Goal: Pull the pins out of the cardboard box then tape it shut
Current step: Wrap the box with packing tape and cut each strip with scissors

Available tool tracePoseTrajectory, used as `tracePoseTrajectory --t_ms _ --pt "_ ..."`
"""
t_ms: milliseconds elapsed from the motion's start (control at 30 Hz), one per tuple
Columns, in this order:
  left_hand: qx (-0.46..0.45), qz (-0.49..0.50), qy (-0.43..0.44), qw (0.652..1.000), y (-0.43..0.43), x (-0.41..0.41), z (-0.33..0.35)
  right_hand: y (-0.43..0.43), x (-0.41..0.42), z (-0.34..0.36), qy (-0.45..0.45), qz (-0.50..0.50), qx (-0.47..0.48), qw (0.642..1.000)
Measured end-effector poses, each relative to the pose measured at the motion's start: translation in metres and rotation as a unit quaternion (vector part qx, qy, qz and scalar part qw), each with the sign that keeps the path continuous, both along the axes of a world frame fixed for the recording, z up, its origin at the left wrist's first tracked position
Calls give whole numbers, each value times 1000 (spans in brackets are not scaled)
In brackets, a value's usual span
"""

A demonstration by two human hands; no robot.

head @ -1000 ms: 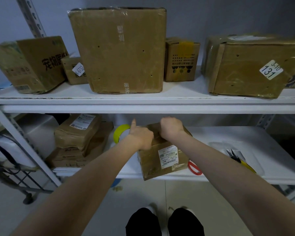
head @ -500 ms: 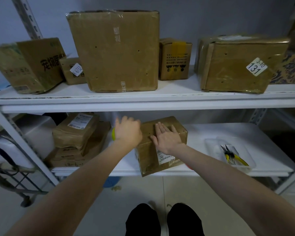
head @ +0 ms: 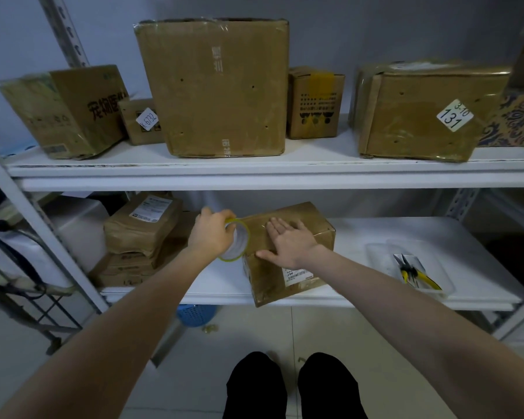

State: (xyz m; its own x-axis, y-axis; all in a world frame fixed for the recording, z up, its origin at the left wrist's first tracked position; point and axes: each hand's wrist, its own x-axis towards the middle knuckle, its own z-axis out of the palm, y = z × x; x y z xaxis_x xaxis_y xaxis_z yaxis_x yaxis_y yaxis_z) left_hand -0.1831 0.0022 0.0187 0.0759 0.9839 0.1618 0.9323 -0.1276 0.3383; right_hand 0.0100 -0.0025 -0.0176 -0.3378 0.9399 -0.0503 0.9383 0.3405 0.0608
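A small brown cardboard box [head: 310, 216] with a white label sits on the lower white shelf [head: 360, 291], its near corner hanging over the shelf's front edge. My right hand [head: 288, 241] lies flat on the box's top, fingers straight. My left hand [head: 212, 232] grips a roll of clear tape with a yellow-green core [head: 239, 241] against the box's left edge. Clear tape glints across the box top under my right hand. No pins can be made out on the box.
A clear tray [head: 378, 252] holding yellow-handled pliers [head: 415, 273] lies on the shelf to the right. Wrapped brown parcels [head: 139, 228] are stacked at the left. The upper shelf [head: 254, 172] carries several boxes. A blue basket [head: 194, 314] stands on the floor.
My left hand has reached left, taken the tape roll and brought it to the box's left edge. My right hand went from a fist to lying flat on the top.
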Motion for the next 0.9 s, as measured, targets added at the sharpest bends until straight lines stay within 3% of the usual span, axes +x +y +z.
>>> tracePoseTrajectory --t_ms 333,600,733,900 --pt "-11 -65 -4 998 -14 2 7 16 30 10 -73 73 1 995" --pt "-79 -75 105 989 -20 15 26 21 22 13 -33 73 -47 996" --pt "-96 -72 210 970 -27 8 15 23 29 21 -41 48 -61 996" --pt "-99 -96 143 980 -25 -10 3 27 16 25 -64 72 -55 994"
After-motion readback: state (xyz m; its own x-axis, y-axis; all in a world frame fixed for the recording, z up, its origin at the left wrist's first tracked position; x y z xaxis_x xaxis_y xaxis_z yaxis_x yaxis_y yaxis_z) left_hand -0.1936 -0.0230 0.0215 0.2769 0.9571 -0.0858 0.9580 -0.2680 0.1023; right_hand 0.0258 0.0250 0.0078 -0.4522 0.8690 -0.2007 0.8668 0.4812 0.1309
